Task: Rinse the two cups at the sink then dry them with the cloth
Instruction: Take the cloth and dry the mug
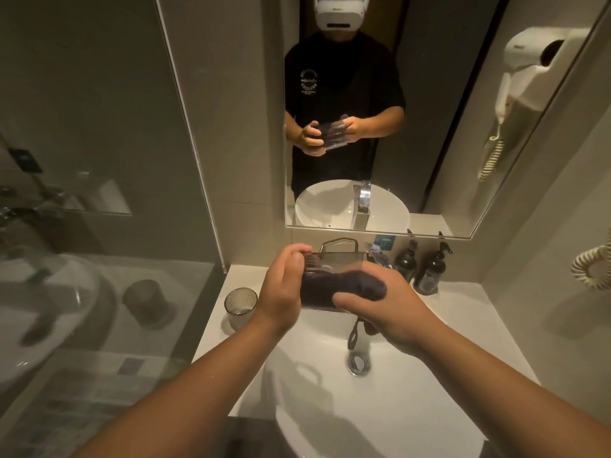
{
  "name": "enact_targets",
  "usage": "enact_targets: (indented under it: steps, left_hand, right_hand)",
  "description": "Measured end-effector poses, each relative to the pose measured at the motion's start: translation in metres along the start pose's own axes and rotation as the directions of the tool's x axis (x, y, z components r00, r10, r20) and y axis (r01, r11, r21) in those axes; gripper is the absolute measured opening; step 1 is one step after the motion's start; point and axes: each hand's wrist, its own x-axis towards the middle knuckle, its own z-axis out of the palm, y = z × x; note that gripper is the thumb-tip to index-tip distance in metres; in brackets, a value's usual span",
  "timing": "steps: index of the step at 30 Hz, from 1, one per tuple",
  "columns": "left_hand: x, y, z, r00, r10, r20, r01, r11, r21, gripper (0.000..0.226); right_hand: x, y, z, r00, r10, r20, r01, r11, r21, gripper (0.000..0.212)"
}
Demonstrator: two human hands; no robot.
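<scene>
Above the white sink (330, 391) I hold a smoky see-through cup (334, 261) on its side. My left hand (284, 285) grips its left end. My right hand (380, 302) presses a dark cloth (344, 287) against the cup's side, and a loop of the cloth hangs down toward the drain (357, 362). The second cup (240, 307), ribbed and grey, stands upright on the counter left of the basin. The tap is hidden behind my hands.
Two dark pump bottles (429, 269) stand at the back right of the white counter (479, 312). A mirror (429, 160) hangs above, a wall hair dryer with coiled cord (591, 269) on the right, a glass partition (99, 226) on the left.
</scene>
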Motion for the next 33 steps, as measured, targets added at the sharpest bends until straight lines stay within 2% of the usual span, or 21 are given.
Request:
enact_targets:
  steps: [2, 3, 5, 7, 8, 10, 11, 14, 16, 19, 21, 23, 25, 27, 28, 29, 30, 31, 32, 33]
  left_hand:
    - [-0.004, -0.008, -0.002, 0.990, 0.139, 0.014, -0.140, 0.982, 0.130, 0.035]
    - [-0.005, -0.012, -0.002, 0.985, 0.170, 0.029, -0.173, 0.968, 0.184, 0.035]
    - [-0.007, -0.019, -0.004, 0.989, 0.131, 0.072, -0.143, 0.966, 0.213, 0.037]
    - [-0.007, -0.014, -0.005, 0.989, -0.053, 0.137, 0.042, 0.996, 0.083, 0.041]
    - [-0.006, -0.007, -0.003, 0.967, -0.183, 0.175, 0.193, 0.980, -0.044, 0.043]
    - [-0.001, 0.007, -0.002, 0.869, -0.439, 0.226, 0.485, 0.845, -0.224, 0.051]
    - [0.002, 0.013, -0.001, 0.843, -0.493, 0.217, 0.535, 0.812, -0.232, 0.054]
    - [0.004, 0.019, 0.008, 0.897, -0.434, 0.082, 0.442, 0.875, -0.199, 0.045]
    - [0.004, 0.017, 0.010, 0.939, -0.343, 0.007, 0.340, 0.926, -0.163, 0.039]
    - [0.001, 0.010, 0.009, 0.983, -0.186, -0.001, 0.185, 0.982, -0.026, 0.039]
    - [-0.001, 0.005, 0.008, 0.999, -0.036, 0.013, 0.036, 0.999, 0.020, 0.039]
    - [-0.004, -0.001, 0.007, 0.995, 0.095, 0.032, -0.097, 0.993, 0.073, 0.036]
    - [-0.004, -0.005, 0.003, 0.991, 0.122, 0.058, -0.127, 0.986, 0.106, 0.034]
    - [-0.003, -0.005, -0.002, 0.992, 0.006, 0.127, -0.013, 0.998, 0.054, 0.033]
    - [-0.001, 0.000, -0.003, 0.977, -0.120, 0.178, 0.128, 0.991, -0.036, 0.032]
    - [0.001, 0.004, -0.003, 0.933, -0.270, 0.237, 0.307, 0.942, -0.135, 0.034]
    - [0.004, 0.010, -0.004, 0.871, -0.401, 0.284, 0.462, 0.864, -0.199, 0.039]
    - [0.007, 0.015, -0.003, 0.827, -0.471, 0.308, 0.540, 0.817, -0.202, 0.043]
    - [0.008, 0.018, -0.001, 0.819, -0.486, 0.305, 0.550, 0.816, -0.177, 0.043]
    - [0.009, 0.018, 0.002, 0.844, -0.464, 0.269, 0.513, 0.845, -0.150, 0.039]
  right_hand:
    - [0.001, 0.002, 0.003, 0.994, 0.113, 0.004, -0.109, 0.940, 0.322, 0.019]
    - [0.002, 0.003, 0.003, 0.987, 0.161, 0.028, -0.158, 0.897, 0.413, 0.023]
    - [0.002, 0.002, 0.000, 0.979, 0.190, 0.067, -0.200, 0.874, 0.443, 0.026]
    - [0.003, -0.001, -0.007, 0.986, 0.157, 0.048, -0.164, 0.934, 0.317, 0.020]
    - [0.003, -0.003, -0.011, 0.993, 0.112, 0.031, -0.115, 0.983, 0.143, 0.017]
    - [0.003, -0.008, -0.015, 0.997, 0.015, 0.069, 0.003, 0.965, -0.263, 0.017]
    - [0.003, -0.010, -0.016, 0.995, -0.013, 0.095, 0.046, 0.931, -0.362, 0.019]
    - [0.002, -0.011, -0.016, 0.995, -0.036, 0.089, 0.062, 0.951, -0.304, 0.023]
    - [0.003, -0.008, -0.016, 0.996, 0.003, 0.088, 0.010, 0.989, -0.145, 0.024]
    - [0.005, -0.003, -0.016, 0.991, 0.052, 0.123, -0.064, 0.993, 0.094, 0.026]
    - [0.008, -0.002, -0.015, 0.981, 0.077, 0.177, -0.130, 0.941, 0.314, 0.029]
    - [0.011, 0.000, -0.012, 0.968, 0.063, 0.245, -0.183, 0.843, 0.506, 0.037]
    - [0.013, 0.002, -0.011, 0.965, 0.050, 0.258, -0.191, 0.807, 0.559, 0.042]
    - [0.014, 0.001, -0.017, 0.971, 0.056, 0.233, -0.163, 0.867, 0.471, 0.041]
    - [0.014, 0.000, -0.020, 0.980, 0.039, 0.196, -0.099, 0.946, 0.309, 0.038]
    - [0.012, -0.002, -0.023, 0.986, 0.004, 0.166, -0.014, 0.998, 0.060, 0.036]
    - [0.012, -0.004, -0.025, 0.985, -0.037, 0.167, 0.066, 0.984, -0.167, 0.036]
    - [0.012, -0.004, -0.024, 0.980, -0.068, 0.185, 0.124, 0.943, -0.308, 0.036]
    - [0.013, -0.004, -0.022, 0.977, -0.080, 0.198, 0.148, 0.922, -0.359, 0.038]
    - [0.012, -0.005, -0.021, 0.975, -0.075, 0.208, 0.144, 0.928, -0.343, 0.040]
